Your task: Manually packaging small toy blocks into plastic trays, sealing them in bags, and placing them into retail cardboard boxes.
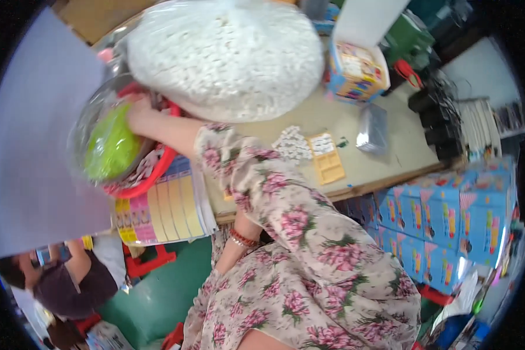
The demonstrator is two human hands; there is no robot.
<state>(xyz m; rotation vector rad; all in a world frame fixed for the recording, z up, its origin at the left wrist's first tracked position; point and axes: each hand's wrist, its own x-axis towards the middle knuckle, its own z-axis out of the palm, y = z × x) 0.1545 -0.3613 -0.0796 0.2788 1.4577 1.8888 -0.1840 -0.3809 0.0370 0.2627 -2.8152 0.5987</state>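
My right hand [139, 114] reaches up and left from a floral sleeve into a clear plastic bag [93, 122]. The bag holds bright green pieces [112, 149] and sits in a red basin [151, 181]. The plastic hides my fingers, so their grip is unclear. My left hand [247, 223], with a red bead bracelet [242, 238] on the wrist, sits by the table's front edge. It is partly covered by my right sleeve. A big clear sack of small white pieces [227, 55] lies just behind the basin.
A stack of striped colour sheets [163, 207] hangs over the table [391, 157] edge. A pile of small white tiles [291, 143], a yellow card [326, 157], a silver packet [372, 128] and an open box [356, 70] lie on it. Blue cartons [449, 221] stand right. Another person [64, 286] sits lower left.
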